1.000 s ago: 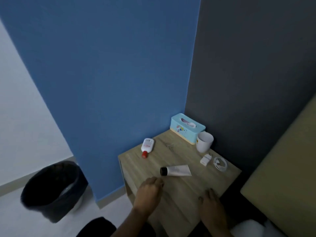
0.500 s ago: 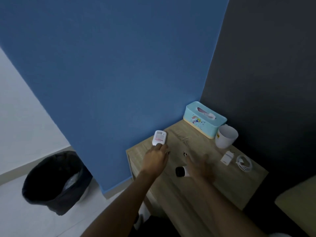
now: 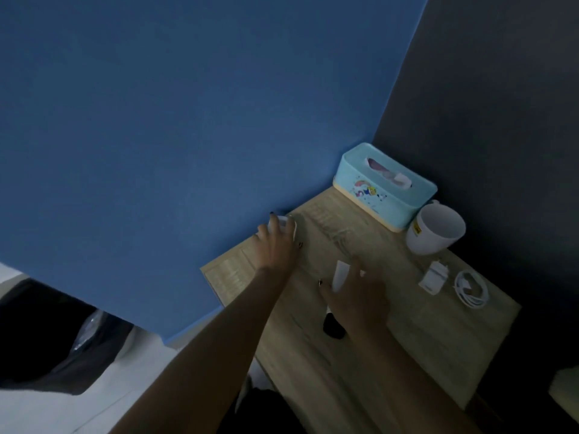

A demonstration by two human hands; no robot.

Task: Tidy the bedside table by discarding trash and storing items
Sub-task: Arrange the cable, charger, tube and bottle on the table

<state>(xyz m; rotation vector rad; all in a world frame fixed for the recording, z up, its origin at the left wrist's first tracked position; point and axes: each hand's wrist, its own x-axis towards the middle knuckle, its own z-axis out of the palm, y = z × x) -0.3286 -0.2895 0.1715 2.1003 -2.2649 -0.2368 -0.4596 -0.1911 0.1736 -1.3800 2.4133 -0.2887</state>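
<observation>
Wooden bedside table (image 3: 391, 355): we start on two containers together.
Left hand (image 3: 275, 245) grasps small bottle (image 3: 286, 225) at ten o'clock; right hand (image 3: 357, 296) closes around tube (image 3: 340, 274), centre.

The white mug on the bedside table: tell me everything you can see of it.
The white mug looks like glossy ceramic, with a small yellow label on its side. It stands upright and appears empty; a bit of handle peeks out behind its rim. It sits on the wooden table right beside the turquoise tissue box. Neither hand touches it.

On the bedside table (image 3: 391, 355) — one tissue box (image 3: 380, 186), one mug (image 3: 435, 228), one charger plug (image 3: 434, 277), one coiled cable (image 3: 471, 288), one small bottle (image 3: 286, 227), one tube (image 3: 338, 277) — plus one bin (image 3: 47, 333).
</observation>
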